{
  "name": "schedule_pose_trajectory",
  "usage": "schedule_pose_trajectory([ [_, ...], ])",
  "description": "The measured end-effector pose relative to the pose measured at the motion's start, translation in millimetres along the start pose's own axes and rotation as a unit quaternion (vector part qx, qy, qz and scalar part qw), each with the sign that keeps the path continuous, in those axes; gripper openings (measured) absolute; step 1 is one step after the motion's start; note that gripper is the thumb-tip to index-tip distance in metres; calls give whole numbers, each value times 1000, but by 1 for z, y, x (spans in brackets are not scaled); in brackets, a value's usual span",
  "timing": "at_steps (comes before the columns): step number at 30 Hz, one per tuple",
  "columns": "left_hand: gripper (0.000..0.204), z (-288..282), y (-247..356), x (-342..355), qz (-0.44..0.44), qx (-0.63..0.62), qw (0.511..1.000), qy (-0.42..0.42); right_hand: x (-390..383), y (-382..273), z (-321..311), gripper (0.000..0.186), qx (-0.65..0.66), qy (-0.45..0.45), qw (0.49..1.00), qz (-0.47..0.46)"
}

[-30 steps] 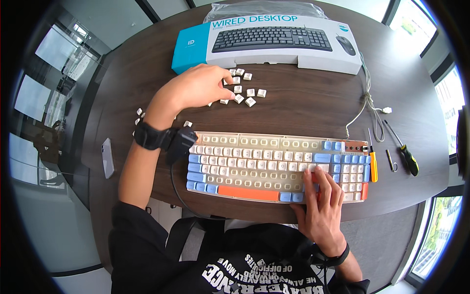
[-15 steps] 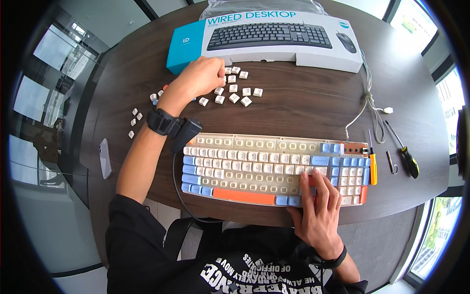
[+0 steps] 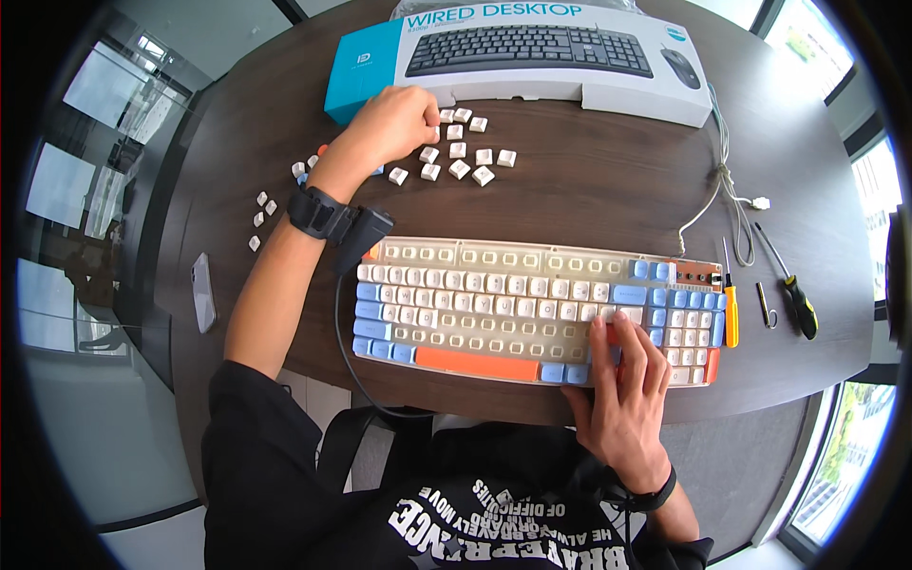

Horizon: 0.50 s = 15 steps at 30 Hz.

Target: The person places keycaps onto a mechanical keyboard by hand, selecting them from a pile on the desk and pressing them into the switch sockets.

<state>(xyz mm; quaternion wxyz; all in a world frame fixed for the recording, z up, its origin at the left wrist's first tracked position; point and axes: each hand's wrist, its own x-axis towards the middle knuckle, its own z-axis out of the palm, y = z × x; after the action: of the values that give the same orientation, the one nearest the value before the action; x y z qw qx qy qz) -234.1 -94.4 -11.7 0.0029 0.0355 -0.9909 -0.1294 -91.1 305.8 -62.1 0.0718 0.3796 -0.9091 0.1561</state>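
Note:
My left hand [image 3: 388,128] is curled over the loose white keycaps [image 3: 484,157] behind the keyboard, fingertips drawn together; whatever they hold is hidden. A black strapped device sits on that wrist. The white, blue and orange keyboard [image 3: 484,335] lies along the near edge, with a band of bare switch positions in its middle rows and along the top. My right hand [image 3: 622,408] rests on its right half, fingers extended over the keys beside the number block, apparently holding nothing.
A white-and-teal keyboard box [image 3: 532,93] lies at the back. A coiled cable [image 3: 722,180], yellow screwdriver [image 3: 731,323], small metal tool [image 3: 766,304] and black-green screwdriver [image 3: 800,309] lie at the right. A phone [image 3: 203,294] and more keycaps [image 3: 258,218] are at the left.
My left hand has moved left among the keycaps, and its fingers have curled closed. My right hand stays on the keyboard. The whole view has shifted slightly.

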Motion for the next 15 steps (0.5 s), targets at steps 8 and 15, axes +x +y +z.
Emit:
schedule_pose_trajectory([
  [8,16,-59,54,-95,37,-117,989,79,1,0,0,80,-3,12,1000,5],
  [15,26,-21,100,-214,47,-117,989,75,0,1,1,81,-2,10,1000,4],
])
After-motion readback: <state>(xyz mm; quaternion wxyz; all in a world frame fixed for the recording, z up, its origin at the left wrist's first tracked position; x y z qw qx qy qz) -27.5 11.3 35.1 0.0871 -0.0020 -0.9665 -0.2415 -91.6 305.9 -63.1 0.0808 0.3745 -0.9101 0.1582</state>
